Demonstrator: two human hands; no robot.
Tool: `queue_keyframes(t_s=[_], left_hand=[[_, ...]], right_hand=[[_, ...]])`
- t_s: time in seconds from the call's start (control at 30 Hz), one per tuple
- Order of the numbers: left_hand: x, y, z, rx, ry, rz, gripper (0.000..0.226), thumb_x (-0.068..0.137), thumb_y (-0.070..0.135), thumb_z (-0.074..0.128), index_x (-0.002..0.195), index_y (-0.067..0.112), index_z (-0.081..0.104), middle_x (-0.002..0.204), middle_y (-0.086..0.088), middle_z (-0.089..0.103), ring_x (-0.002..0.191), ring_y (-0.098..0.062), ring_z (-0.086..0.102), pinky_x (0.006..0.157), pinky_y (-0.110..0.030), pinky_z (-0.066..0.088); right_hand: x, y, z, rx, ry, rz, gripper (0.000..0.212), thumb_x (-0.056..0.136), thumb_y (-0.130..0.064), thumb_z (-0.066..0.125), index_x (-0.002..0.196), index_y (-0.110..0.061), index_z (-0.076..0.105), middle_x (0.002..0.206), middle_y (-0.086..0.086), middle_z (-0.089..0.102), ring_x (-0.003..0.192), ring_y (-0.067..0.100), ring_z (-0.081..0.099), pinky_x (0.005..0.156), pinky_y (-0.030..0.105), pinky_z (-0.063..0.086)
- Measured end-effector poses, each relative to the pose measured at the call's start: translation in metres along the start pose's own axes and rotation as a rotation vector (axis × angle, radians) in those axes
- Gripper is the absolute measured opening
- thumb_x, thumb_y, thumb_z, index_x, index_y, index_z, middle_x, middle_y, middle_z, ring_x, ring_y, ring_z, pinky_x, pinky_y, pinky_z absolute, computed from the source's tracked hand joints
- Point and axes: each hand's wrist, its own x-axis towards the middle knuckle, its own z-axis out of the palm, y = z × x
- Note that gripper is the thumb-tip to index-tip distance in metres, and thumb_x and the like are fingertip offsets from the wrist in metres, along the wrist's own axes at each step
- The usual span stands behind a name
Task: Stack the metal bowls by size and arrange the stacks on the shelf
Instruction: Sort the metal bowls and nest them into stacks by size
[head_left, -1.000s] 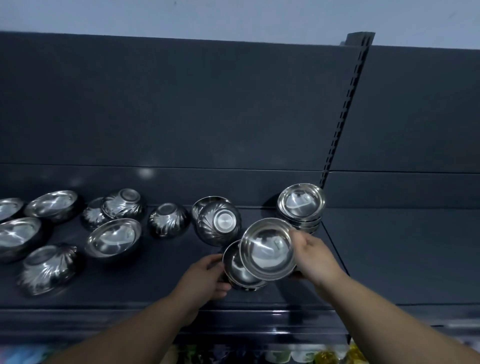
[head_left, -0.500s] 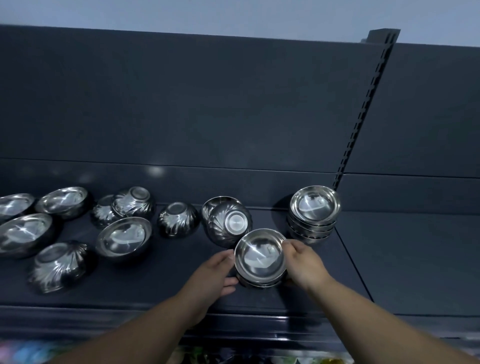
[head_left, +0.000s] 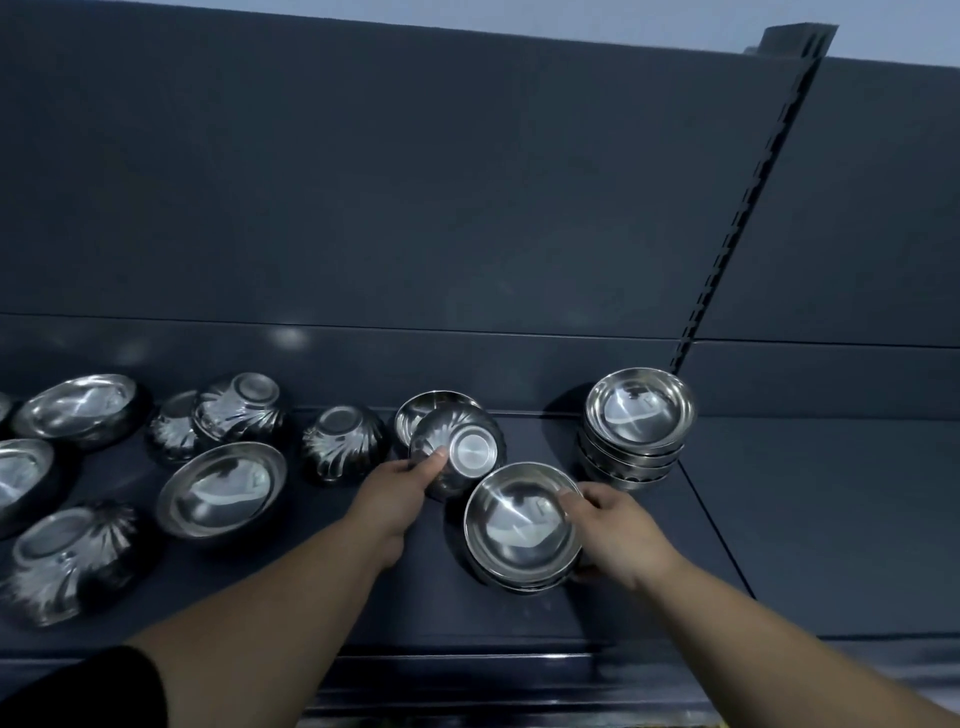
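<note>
Two hands at work on the dark shelf (head_left: 311, 597) here. The left hand (head_left: 397, 486) has its fingers curled round an overturned fluted bowl (head_left: 460, 452), thumb up on the side wall, flat base tipped toward the camera. That bowl sits right in front of an upright bowl (head_left: 423, 408), which is nearer the shelf's back edge. The right hand (head_left: 618, 530) grips the short stack (head_left: 519, 525) of nested bowls, open side up, thumb hooked over the rim. The stack is mid-shelf, just beside the fluted bowl and a touch tilted; whether it rests on the surface I cannot tell. At the rear right corner of this shelf section, by the slotted upright (head_left: 748, 197), stands the taller stack (head_left: 639, 421). Toward the left edge lie loose bowls: a wide shallow bowl (head_left: 223, 491) open side up, a small overturned bowl (head_left: 343, 441) near the left hand, and more further out, some upright, some upside down
</note>
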Motion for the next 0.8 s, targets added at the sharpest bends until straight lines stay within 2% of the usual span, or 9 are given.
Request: queue_keyframes(t_s=[0.1, 0.23, 0.37, 0.43, 0.5, 0.6, 0.7, 0.73, 0.8], left_hand=[[0.003, 0.001, 0.0, -0.092, -0.005, -0.016, 0.013, 0.089, 0.029, 0.066, 0.09, 0.016, 0.067, 0.076, 0.008, 0.073, 0.079, -0.009, 0.06, 0.071, -0.023, 0.046], [0.007, 0.003, -0.008, -0.245, -0.084, -0.088, 0.002, 0.092, 0.019, 0.061, 0.094, 0.019, 0.061, 0.099, -0.001, 0.066, 0.09, -0.015, 0.061, 0.089, -0.037, 0.05], [0.0, 0.013, -0.004, -0.29, -0.167, -0.05, 0.016, 0.094, 0.01, 0.058, 0.108, 0.015, 0.059, 0.098, -0.002, 0.067, 0.084, -0.015, 0.062, 0.093, -0.045, 0.051], [-0.005, 0.021, 0.0, -0.212, -0.228, 0.028, 0.015, 0.095, 0.011, 0.055, 0.109, 0.015, 0.06, 0.105, -0.004, 0.068, 0.095, -0.018, 0.064, 0.088, -0.04, 0.053], [-0.011, 0.029, 0.002, -0.114, -0.244, 0.131, 0.013, 0.096, 0.012, 0.055, 0.105, 0.017, 0.062, 0.111, -0.005, 0.066, 0.103, -0.019, 0.063, 0.085, -0.035, 0.054], [-0.023, 0.041, 0.006, 0.039, -0.24, 0.332, 0.014, 0.095, 0.009, 0.056, 0.099, 0.019, 0.063, 0.103, -0.004, 0.068, 0.095, -0.013, 0.065, 0.085, -0.031, 0.055], [-0.037, 0.045, 0.01, 0.199, -0.232, 0.535, 0.022, 0.09, 0.004, 0.061, 0.089, 0.026, 0.064, 0.084, 0.006, 0.067, 0.081, -0.003, 0.064, 0.084, -0.027, 0.053], [-0.038, 0.043, 0.01, 0.277, -0.219, 0.606, 0.024, 0.088, 0.005, 0.065, 0.087, 0.03, 0.065, 0.083, 0.008, 0.066, 0.08, -0.002, 0.064, 0.084, -0.024, 0.054], [-0.04, 0.039, 0.009, 0.467, -0.218, 0.778, 0.025, 0.085, 0.011, 0.07, 0.086, 0.035, 0.066, 0.085, 0.013, 0.067, 0.082, -0.002, 0.065, 0.083, -0.021, 0.052]], right_hand=[[0.0, 0.0, 0.001, 0.066, -0.005, 0.026, 0.023, 0.094, -0.034, 0.055, 0.091, -0.015, 0.068, 0.073, 0.012, 0.064, 0.061, 0.024, 0.06, 0.055, 0.037, 0.06], [-0.001, 0.0, 0.002, 0.131, -0.008, 0.036, 0.022, 0.096, -0.031, 0.055, 0.093, -0.013, 0.068, 0.07, 0.011, 0.063, 0.057, 0.024, 0.056, 0.056, 0.035, 0.057], [-0.003, 0.001, 0.002, 0.16, -0.018, 0.04, 0.021, 0.096, -0.03, 0.054, 0.092, -0.014, 0.068, 0.066, 0.009, 0.063, 0.055, 0.023, 0.055, 0.057, 0.035, 0.056], [-0.003, 0.002, 0.001, 0.151, -0.015, 0.041, 0.02, 0.095, -0.031, 0.056, 0.092, -0.016, 0.069, 0.068, 0.006, 0.066, 0.057, 0.022, 0.059, 0.062, 0.038, 0.058], [-0.001, 0.002, 0.0, 0.093, 0.03, 0.005, 0.022, 0.091, -0.037, 0.059, 0.093, -0.02, 0.072, 0.075, -0.002, 0.072, 0.069, 0.018, 0.066, 0.077, 0.039, 0.059], [-0.006, -0.007, -0.004, 0.003, 0.128, -0.095, 0.028, 0.089, -0.046, 0.06, 0.101, -0.024, 0.072, 0.089, -0.011, 0.072, 0.088, 0.01, 0.066, 0.088, 0.031, 0.051], [-0.013, -0.029, -0.01, 0.033, 0.225, -0.232, 0.026, 0.092, -0.044, 0.058, 0.105, -0.026, 0.07, 0.092, -0.019, 0.067, 0.09, -0.001, 0.061, 0.088, 0.025, 0.044], [-0.015, -0.036, -0.01, 0.082, 0.226, -0.259, 0.028, 0.092, -0.047, 0.058, 0.107, -0.025, 0.069, 0.094, -0.018, 0.068, 0.09, -0.002, 0.061, 0.089, 0.024, 0.043], [-0.016, -0.048, -0.011, 0.278, 0.143, -0.239, 0.036, 0.089, -0.053, 0.058, 0.109, -0.024, 0.067, 0.1, -0.008, 0.073, 0.093, 0.009, 0.069, 0.091, 0.031, 0.052]])
